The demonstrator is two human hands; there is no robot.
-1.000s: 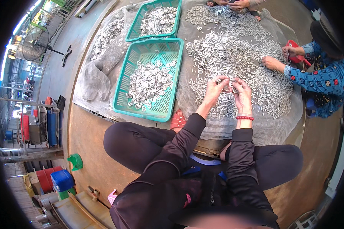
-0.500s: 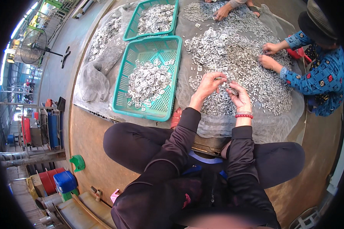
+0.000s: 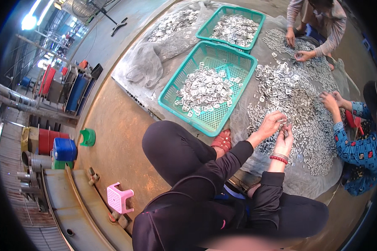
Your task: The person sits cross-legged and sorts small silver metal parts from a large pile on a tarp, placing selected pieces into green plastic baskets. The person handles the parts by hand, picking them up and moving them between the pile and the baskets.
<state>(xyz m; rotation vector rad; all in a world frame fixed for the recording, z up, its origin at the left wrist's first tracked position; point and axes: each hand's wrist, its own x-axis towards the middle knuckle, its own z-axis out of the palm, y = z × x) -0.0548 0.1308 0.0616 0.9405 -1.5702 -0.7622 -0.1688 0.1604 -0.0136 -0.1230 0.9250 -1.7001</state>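
My hands, left hand (image 3: 270,124) and right hand (image 3: 285,140), meet at centre right over the heap of metal pieces (image 3: 297,104). A basket (image 3: 209,121) holding more pieces lies to their left, a second basket (image 3: 232,12) above it. A stool (image 3: 119,197) sits lower left.

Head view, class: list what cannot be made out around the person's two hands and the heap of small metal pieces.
- What the left hand and right hand pinch: pieces too small to tell, fingers cover them.
- The shape of single metal pieces: too small and blurred.
- The green basket floor: hidden under its pieces.
- The far basket: top rim cut off by the picture edge.
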